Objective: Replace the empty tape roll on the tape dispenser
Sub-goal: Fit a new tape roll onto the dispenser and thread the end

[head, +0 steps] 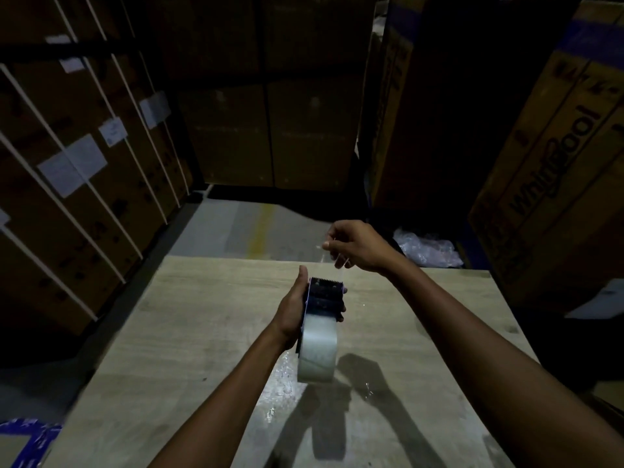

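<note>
A dark tape dispenser [326, 293] with a toothed cutter at its far end is held above the wooden table [189, 332]. A full roll of clear tape [317, 352] sits mounted at its near end. My left hand [292, 309] grips the dispenser from the left side. Beyond the cutter, my right hand [354, 246] pinches the loose end of the clear tape strip [337, 265], which stretches from the cutter up to the fingers.
Tall cardboard boxes with white straps and paper labels [84, 157] stand on the left. More cartons stand behind and to the right [557, 163]. Crumpled clear plastic [429, 248] lies on the floor past the table's far right edge.
</note>
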`<state>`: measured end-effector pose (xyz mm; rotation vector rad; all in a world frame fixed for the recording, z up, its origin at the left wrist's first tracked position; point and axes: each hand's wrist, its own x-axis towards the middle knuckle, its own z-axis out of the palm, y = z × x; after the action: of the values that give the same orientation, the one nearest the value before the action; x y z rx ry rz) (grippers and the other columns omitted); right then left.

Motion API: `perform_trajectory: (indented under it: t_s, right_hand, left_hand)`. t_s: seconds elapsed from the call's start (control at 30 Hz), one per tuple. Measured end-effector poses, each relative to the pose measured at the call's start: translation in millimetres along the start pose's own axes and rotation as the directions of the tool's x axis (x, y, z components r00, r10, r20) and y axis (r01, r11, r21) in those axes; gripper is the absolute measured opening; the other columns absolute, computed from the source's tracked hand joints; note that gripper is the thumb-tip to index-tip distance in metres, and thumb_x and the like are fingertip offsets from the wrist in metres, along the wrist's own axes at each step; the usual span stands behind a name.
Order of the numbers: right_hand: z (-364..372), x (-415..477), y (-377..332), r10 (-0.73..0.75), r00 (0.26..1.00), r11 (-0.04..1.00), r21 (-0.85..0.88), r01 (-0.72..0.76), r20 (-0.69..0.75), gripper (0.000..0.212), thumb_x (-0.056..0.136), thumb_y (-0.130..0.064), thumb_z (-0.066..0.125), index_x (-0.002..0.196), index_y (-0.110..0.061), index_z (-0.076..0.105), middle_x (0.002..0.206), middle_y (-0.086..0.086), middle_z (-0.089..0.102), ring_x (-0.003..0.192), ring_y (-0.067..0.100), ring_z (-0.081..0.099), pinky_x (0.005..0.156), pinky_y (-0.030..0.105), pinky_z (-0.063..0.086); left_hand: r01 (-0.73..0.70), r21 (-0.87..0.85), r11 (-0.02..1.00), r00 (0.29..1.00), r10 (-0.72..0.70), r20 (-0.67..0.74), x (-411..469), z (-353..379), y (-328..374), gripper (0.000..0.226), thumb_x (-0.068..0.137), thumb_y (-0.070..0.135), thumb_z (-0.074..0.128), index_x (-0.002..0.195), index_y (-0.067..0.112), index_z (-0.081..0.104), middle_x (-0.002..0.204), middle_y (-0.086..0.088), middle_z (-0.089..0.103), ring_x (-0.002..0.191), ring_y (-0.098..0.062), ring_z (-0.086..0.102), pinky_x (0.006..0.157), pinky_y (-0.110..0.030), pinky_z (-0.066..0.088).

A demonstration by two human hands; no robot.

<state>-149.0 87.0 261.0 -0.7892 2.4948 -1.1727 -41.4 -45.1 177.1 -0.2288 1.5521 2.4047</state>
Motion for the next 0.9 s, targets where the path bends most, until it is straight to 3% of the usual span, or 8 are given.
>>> perform_trajectory:
  t_s: [0.17,0.37,0.43,0.5,0.63,0.77,0.9]
  right_hand:
    - [-1,4,11,-0.001,1.0,1.0,0.019,0.001,0.023,0.01,0.097,-0.02,0.058,0.092,-0.011,0.059,0.077,0.006,0.065,0.065,0.016,0.066,0.057,0.029,0.052]
    - [2,8,26,0.073,0.991,0.982,0.168,-0.091,0.11,0.011,0.096,-0.02,0.058,0.097,-0.009,0.06,0.083,0.004,0.063,0.071,0.016,0.06,0.059,0.027,0.047]
    - [0,10,30,0.101,0.984,0.96,0.246,-0.135,0.148,0.004,0.093,-0.015,0.061,0.093,-0.012,0.06,0.085,0.003,0.063,0.072,0.016,0.058,0.059,0.026,0.044]
    - [-2,11,33,0.132,0.973,0.932,0.309,-0.187,0.19,0.005,0.09,-0.01,0.064,0.09,-0.013,0.06,0.085,0.002,0.064,0.073,0.015,0.057,0.06,0.026,0.042]
    - [3,14,37,0.152,0.948,0.921,0.308,-0.239,0.28,0.004,0.089,-0.01,0.066,0.088,-0.013,0.063,0.084,0.003,0.063,0.074,0.017,0.055,0.064,0.03,0.042]
    - [12,19,39,0.16,0.918,0.874,0.381,-0.302,0.363,0.011,0.092,-0.007,0.058,0.089,-0.013,0.066,0.093,0.011,0.062,0.087,0.029,0.051,0.068,0.034,0.043]
    - [19,22,35,0.161,0.908,0.825,0.452,-0.339,0.387,0.016,0.094,-0.003,0.053,0.087,-0.012,0.064,0.094,0.017,0.059,0.075,0.025,0.053,0.063,0.032,0.044]
  left_hand:
    - [-0.041,0.004,0.999,0.999,0.041,-0.017,6,6,0,0.092,0.084,0.076,0.027,0.104,-0.003,0.07,0.092,-0.021,0.071,0.078,-0.034,0.066,0.076,-0.041,0.053]
    - [-0.142,-0.011,0.99,0.99,0.141,-0.03,7,17,8,0.07,0.082,0.075,0.039,0.09,0.016,0.076,0.083,-0.024,0.067,0.071,-0.034,0.065,0.07,-0.04,0.053]
    - [-0.185,-0.032,0.982,0.983,0.185,-0.02,7,22,10,0.063,0.079,0.075,0.044,0.097,0.025,0.076,0.082,-0.022,0.067,0.069,-0.034,0.065,0.067,-0.039,0.054]
    - [-0.22,-0.041,0.975,0.975,0.219,-0.029,8,23,9,0.059,0.073,0.078,0.056,0.119,0.043,0.064,0.087,-0.024,0.067,0.071,-0.036,0.066,0.067,-0.043,0.056]
    - [-0.252,0.008,0.968,0.966,0.252,-0.052,15,16,5,0.082,0.068,0.078,0.063,0.14,0.058,0.029,0.104,-0.03,0.063,0.073,-0.039,0.067,0.064,-0.045,0.056]
    - [-0.344,0.072,0.936,0.934,0.349,-0.079,13,13,10,0.055,0.09,0.061,0.044,0.144,0.049,0.035,0.124,-0.034,0.054,0.075,-0.04,0.068,0.066,-0.048,0.056]
    - [-0.341,0.043,0.939,0.927,0.344,-0.149,12,10,15,0.068,0.085,0.067,0.053,0.125,0.012,0.049,0.097,-0.036,0.06,0.071,-0.039,0.065,0.066,-0.047,0.055]
